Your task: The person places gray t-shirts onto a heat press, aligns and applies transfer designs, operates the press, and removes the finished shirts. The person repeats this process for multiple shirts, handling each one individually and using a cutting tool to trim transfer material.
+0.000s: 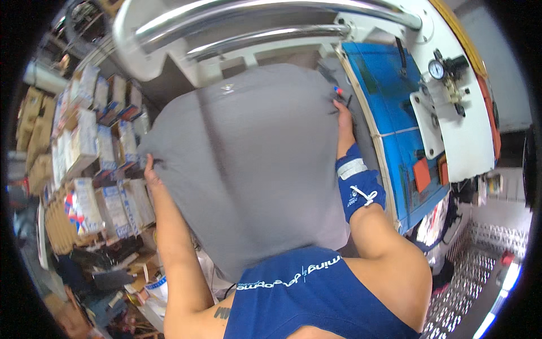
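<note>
A wide grey cloth (pixel 271 158), perhaps a garment, is spread in front of me, running from the machine down to my chest. A small light mark shows near its far edge. My left hand (pixel 151 172) pinches the cloth's left edge, where folds gather at the fingers. Farther away, my right hand (pixel 343 120) grips the right edge of the same cloth, thumb up. Its other fingers are mostly hidden. Just beyond that thumb is a small red and blue item (pixel 338 90), too small to name. A navy sleeve band (pixel 360 183) with a white tie wraps my right forearm.
Chrome bars (pixel 271 35) of a white machine cross beyond the cloth. To the right stand a blue panel (pixel 389 141) and a pressure gauge (pixel 436 69). Stacked boxes (pixel 84 141) fill the left side. Cluttered goods lie at lower left, a perforated grille (pixel 474 277) at lower right.
</note>
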{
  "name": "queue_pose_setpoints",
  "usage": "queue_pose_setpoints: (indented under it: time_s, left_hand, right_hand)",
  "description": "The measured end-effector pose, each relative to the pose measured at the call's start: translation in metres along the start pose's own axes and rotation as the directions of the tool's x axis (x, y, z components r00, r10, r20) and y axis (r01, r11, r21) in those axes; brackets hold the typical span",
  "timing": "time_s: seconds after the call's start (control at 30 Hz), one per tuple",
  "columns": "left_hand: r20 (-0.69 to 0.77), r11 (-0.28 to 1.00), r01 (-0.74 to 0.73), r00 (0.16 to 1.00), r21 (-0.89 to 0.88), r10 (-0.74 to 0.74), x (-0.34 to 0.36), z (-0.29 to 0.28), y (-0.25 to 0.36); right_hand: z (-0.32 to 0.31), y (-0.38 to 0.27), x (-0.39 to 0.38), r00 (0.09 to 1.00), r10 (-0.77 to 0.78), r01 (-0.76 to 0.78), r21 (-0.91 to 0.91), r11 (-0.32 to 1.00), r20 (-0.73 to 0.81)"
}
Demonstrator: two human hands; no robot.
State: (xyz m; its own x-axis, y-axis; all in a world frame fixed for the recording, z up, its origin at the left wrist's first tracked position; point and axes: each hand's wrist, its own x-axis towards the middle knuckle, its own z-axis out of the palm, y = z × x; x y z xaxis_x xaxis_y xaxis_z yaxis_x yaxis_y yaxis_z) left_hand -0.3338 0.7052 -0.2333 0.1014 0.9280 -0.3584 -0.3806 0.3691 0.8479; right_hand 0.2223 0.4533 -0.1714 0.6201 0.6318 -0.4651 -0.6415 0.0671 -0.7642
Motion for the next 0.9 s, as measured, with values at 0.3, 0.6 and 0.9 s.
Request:
queue_pose_setpoints:
  time_s: [0.3, 0.6, 0.9]
  left_hand:
    - [-0.125, 0.951, -0.066, 0.986, 0.302, 0.108, -0.005, 0.003, -0.014]
    - [-0.053, 0.953, -0.004, 0.999, -0.302, -0.013, 0.015, -0.006, -0.032]
    - [-0.18, 0.992, -0.124, 0.976, 0.014, 0.124, 0.013, 0.007, -0.035]
  right_hand:
    - [-0.04, 0.026, -0.003, 0.97, -0.24, 0.192, -0.51, 0.838, -0.028]
    - [-0.036, -0.001, 0.023, 0.989, 0.094, -0.128, -0.33, 0.935, -0.118]
    - [-0.051, 0.018, 0.035, 0.995, -0.088, 0.069, -0.303, 0.95, -0.049]
